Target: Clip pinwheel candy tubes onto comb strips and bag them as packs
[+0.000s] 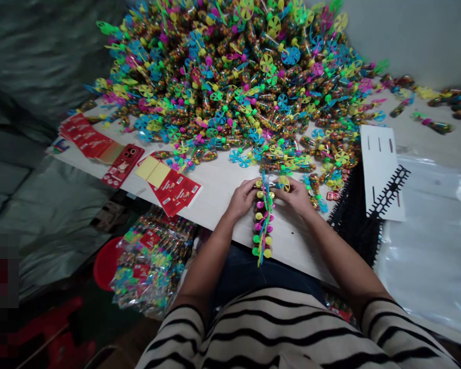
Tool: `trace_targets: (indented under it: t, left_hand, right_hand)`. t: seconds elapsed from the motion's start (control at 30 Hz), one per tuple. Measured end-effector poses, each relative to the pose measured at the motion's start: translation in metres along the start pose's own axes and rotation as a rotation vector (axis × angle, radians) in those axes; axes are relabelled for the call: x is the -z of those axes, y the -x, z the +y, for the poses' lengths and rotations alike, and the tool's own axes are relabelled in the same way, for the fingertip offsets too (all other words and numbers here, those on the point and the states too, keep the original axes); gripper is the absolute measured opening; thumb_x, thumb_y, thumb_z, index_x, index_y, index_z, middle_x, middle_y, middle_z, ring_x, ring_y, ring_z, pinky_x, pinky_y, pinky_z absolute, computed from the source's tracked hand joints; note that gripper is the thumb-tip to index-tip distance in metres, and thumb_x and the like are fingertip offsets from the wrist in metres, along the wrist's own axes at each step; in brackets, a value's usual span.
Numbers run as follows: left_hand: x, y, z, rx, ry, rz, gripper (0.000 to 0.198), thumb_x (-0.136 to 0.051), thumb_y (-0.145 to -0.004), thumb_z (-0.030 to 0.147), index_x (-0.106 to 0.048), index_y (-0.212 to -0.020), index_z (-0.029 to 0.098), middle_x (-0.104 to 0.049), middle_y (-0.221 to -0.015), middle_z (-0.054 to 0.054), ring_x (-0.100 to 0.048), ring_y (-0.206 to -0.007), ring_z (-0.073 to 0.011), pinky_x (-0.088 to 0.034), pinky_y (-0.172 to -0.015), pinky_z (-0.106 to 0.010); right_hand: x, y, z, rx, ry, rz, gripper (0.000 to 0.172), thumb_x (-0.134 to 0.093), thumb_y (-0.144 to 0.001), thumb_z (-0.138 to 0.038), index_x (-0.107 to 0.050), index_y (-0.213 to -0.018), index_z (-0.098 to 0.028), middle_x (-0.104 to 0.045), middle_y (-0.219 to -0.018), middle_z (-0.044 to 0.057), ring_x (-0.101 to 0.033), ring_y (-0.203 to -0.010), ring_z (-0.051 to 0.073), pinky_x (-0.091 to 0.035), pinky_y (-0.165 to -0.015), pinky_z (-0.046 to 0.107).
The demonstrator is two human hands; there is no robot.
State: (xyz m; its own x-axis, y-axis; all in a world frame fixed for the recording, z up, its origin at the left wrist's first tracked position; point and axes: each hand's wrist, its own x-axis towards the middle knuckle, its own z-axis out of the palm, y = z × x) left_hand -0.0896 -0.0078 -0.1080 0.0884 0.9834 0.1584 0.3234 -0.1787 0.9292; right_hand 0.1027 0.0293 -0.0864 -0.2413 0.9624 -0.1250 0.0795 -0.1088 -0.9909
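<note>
A double row of candy tubes (258, 227) with round yellow, pink and green caps runs down over the table's front edge, blue and green fan sticks lying along its middle. My left hand (243, 199) is closed at the far left end of this row, fingertips against a yellow cap. On the other side my right hand (295, 196) pinches a candy tube with a yellow fan (283, 184) at the row's far end. Fingers partly hide what joins the tubes. Just beyond both hands lies a large heap of similar candy tubes (223, 97).
Red printed cards (179, 192) and a red phone (123, 165) lie at left. Black notched strips (388, 192), a white slotted board (380, 148) and clear plastic bags (426, 246) are at right. Bagged candy tubes (149, 266) sit below, beside a red tub (105, 264).
</note>
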Motion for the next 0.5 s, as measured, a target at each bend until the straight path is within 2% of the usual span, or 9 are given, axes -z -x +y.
trace_targets:
  t: [0.13,0.2,0.33,0.4,0.5]
  left_hand:
    - [-0.003,0.005,0.0,0.02,0.019,0.016,0.036,-0.048,-0.088,0.021,-0.064,-0.12,0.021,-0.065,-0.118,-0.007,-0.059,-0.114,-0.0198,-0.045,-0.102,-0.034]
    - [-0.005,0.007,0.001,0.029,0.016,0.032,0.036,-0.048,-0.088,0.022,-0.063,-0.121,0.02,-0.065,-0.117,-0.008,-0.059,-0.114,-0.0197,-0.045,-0.101,-0.034]
    - [-0.008,0.011,0.002,0.037,0.003,0.054,0.036,-0.047,-0.089,0.023,-0.062,-0.122,0.019,-0.065,-0.118,-0.009,-0.058,-0.114,-0.0202,-0.045,-0.102,-0.034]
    - [-0.009,0.011,0.002,0.027,0.005,0.048,0.036,-0.046,-0.09,0.024,-0.062,-0.122,0.02,-0.065,-0.118,-0.008,-0.058,-0.114,-0.02,-0.045,-0.102,-0.034]
    - [-0.01,0.01,0.001,0.013,0.008,0.044,0.037,-0.045,-0.09,0.023,-0.062,-0.123,0.02,-0.065,-0.118,-0.008,-0.057,-0.115,-0.02,-0.045,-0.102,-0.034]
  right_hand:
    - [0.006,-0.002,-0.004,-0.123,-0.047,-0.106,0.04,-0.084,-0.053,-0.044,-0.064,-0.076,-0.019,-0.063,-0.062,-0.003,-0.06,-0.054,0.015,-0.051,-0.054,0.029]
    - [0.01,-0.001,-0.007,-0.124,-0.037,-0.168,0.041,-0.084,-0.055,-0.044,-0.066,-0.082,-0.019,-0.065,-0.063,-0.002,-0.062,-0.055,0.015,-0.052,-0.056,0.029]
    - [0.012,0.005,-0.01,0.003,0.088,-0.259,0.035,-0.072,-0.073,-0.046,-0.066,-0.096,-0.02,-0.067,-0.071,0.0,-0.065,-0.063,0.016,-0.054,-0.064,0.031]
    - [0.007,0.007,-0.008,0.099,0.204,-0.235,0.029,-0.063,-0.081,-0.044,-0.064,-0.098,-0.02,-0.065,-0.071,0.0,-0.062,-0.063,0.015,-0.052,-0.064,0.029]
    - [-0.002,0.005,-0.004,0.21,0.305,-0.188,0.026,-0.058,-0.084,-0.041,-0.061,-0.098,-0.019,-0.062,-0.073,0.0,-0.058,-0.064,0.014,-0.049,-0.063,0.028]
